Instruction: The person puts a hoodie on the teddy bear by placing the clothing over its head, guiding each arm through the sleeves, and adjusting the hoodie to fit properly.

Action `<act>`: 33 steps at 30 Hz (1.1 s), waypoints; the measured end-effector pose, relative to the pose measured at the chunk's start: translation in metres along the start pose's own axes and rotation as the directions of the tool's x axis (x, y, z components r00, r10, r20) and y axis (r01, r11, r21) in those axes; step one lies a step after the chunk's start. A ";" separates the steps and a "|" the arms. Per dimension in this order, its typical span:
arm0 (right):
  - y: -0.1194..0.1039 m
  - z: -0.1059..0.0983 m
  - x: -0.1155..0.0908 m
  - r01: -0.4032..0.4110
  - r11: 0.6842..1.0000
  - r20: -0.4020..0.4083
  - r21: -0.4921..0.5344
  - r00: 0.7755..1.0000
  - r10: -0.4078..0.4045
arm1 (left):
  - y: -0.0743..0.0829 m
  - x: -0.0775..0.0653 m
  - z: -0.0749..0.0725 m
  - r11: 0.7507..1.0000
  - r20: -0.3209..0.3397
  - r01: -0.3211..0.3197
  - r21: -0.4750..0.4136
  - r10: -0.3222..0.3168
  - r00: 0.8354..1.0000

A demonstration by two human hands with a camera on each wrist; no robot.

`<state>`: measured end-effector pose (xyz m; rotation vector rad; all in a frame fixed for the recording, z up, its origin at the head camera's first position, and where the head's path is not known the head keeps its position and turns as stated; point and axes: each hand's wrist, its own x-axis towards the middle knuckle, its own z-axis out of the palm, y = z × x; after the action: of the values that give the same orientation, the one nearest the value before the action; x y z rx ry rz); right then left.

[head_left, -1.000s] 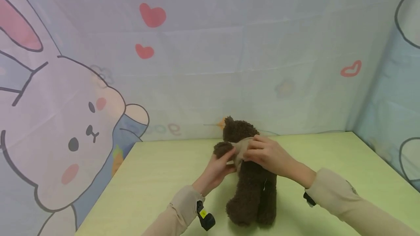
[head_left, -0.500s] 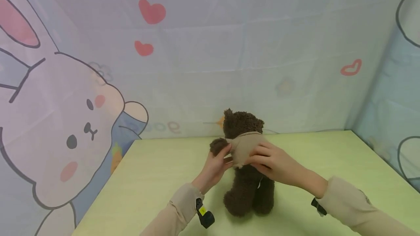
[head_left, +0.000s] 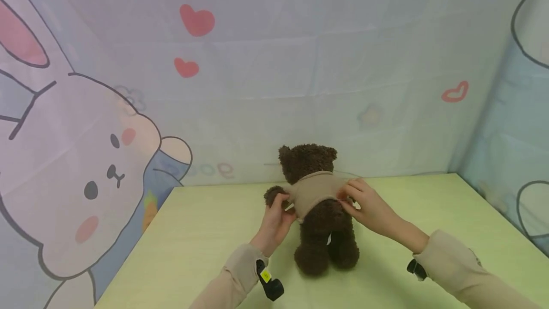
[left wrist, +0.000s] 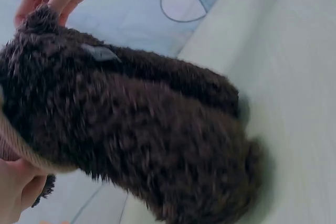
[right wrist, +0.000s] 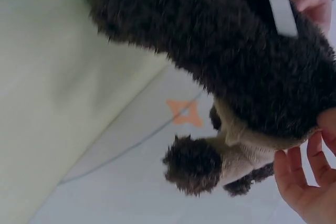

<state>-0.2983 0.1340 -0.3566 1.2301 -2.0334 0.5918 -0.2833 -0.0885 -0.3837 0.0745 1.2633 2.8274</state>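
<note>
A dark brown teddy bear stands on the table with its back to the head camera, wearing a beige sweater. At the sweater's left side, below the bear's arm, my left hand pinches the knit edge between thumb and fingers. The fingers of my right hand pinch the hem at the right side, which the right wrist view shows closely, with my right hand at the ribbed edge. A white tag sticks out between the bear's legs. The bear's front is hidden in the head view.
The pale yellow-green table reaches back to a hanging cloth backdrop printed with a rabbit and hearts. Another cloth panel hangs along the right. A small black wrist camera sits at my left cuff.
The bear has turned from a sideways angle so its back faces the head camera squarely. The sweater's back now lies lower, and my right hand has shifted from its middle to its right edge.
</note>
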 end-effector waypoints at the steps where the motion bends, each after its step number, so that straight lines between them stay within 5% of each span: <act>1: -0.003 0.001 0.000 0.022 1.000 -0.004 0.003 1.000 -0.022 | 0.000 0.001 0.000 1.000 -0.011 -0.007 -0.026 0.007 1.000; 7: -0.020 0.001 -0.004 0.172 0.985 0.025 0.013 0.985 -0.172 | -0.001 0.004 -0.005 0.995 -0.047 -0.014 -0.095 0.010 0.999; 15: -0.019 0.007 -0.014 0.307 0.952 -0.032 -0.008 0.951 -0.307 | -0.001 0.004 -0.008 0.994 0.024 -0.010 -0.111 0.013 1.000; 17: -0.016 0.007 -0.015 0.269 0.962 -0.056 0.046 0.962 -0.266 | 0.000 0.004 -0.008 0.995 0.040 0.001 -0.100 0.003 0.999; 19: -0.011 0.005 -0.015 0.146 0.981 -0.066 0.126 0.988 -0.139 | 0.001 0.005 -0.009 0.995 0.067 0.012 -0.094 -0.005 0.998; 21: -0.002 0.002 -0.015 -0.068 0.978 -0.046 0.200 0.996 0.078 | 0.003 0.007 -0.010 0.995 0.083 0.012 -0.099 -0.004 0.997; 22: 0.003 -0.001 -0.014 -0.194 0.953 -0.012 0.232 0.979 0.202 | 0.004 0.007 -0.011 0.995 0.091 0.013 -0.102 -0.003 0.996; 24: 0.016 -0.005 -0.015 -0.435 0.855 0.111 0.281 0.900 0.421 | 0.005 0.008 -0.012 0.993 0.100 0.028 -0.119 -0.016 0.995; 26: 0.028 -0.008 -0.018 -0.612 0.710 0.292 0.348 0.790 0.539 | 0.005 0.007 -0.013 0.990 0.103 0.052 -0.132 -0.038 0.994; 28: 0.038 -0.009 -0.022 -0.719 0.533 0.479 0.446 0.695 0.536 | 0.005 0.007 -0.013 0.987 0.116 0.080 -0.139 -0.064 0.991; 29: 0.042 -0.009 -0.024 -0.747 0.443 0.552 0.496 0.665 0.503 | 0.005 0.006 -0.013 0.986 0.125 0.091 -0.137 -0.074 0.989; 31: 0.047 -0.007 -0.026 -0.762 0.270 0.647 0.588 0.644 0.409 | 0.005 0.005 -0.011 0.986 0.146 0.100 -0.136 -0.080 0.986; 33: 0.048 -0.006 -0.027 -0.741 0.140 0.677 0.656 0.661 0.324 | 0.006 0.003 -0.010 0.987 0.182 0.103 -0.121 -0.080 0.980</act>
<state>-0.3302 0.1751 -0.3741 1.0795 -2.5583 2.3384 -0.2868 -0.0996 -0.3856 0.2503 1.0175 2.7449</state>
